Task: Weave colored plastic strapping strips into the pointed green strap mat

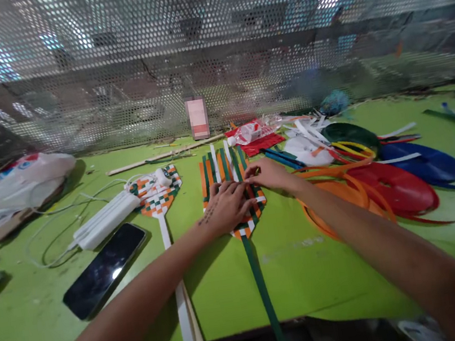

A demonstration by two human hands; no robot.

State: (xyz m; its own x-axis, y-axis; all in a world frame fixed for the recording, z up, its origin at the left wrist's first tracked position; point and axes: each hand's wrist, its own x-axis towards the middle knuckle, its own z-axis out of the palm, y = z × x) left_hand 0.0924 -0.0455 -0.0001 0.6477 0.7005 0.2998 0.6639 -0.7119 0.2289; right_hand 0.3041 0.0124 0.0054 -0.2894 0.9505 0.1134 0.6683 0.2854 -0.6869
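Note:
A half-woven fan of orange, green and white strips [222, 165] lies flat on the green table [311, 272], its long green handle strip [262, 285] running toward me. My left hand [226, 205] presses palm-down on the woven lower part. My right hand [266, 175] pinches strips at the weave's right edge, fingers closed on them. To the left lies a finished woven fan [156, 195] with a white handle.
A black phone [105, 268] and a white power bank with cables [106, 220] lie at left. Coils of orange, red, blue and yellow strips [391, 180] pile up at right. A perforated metal screen [210, 53] closes the back. A plastic bag [15, 182] sits far left.

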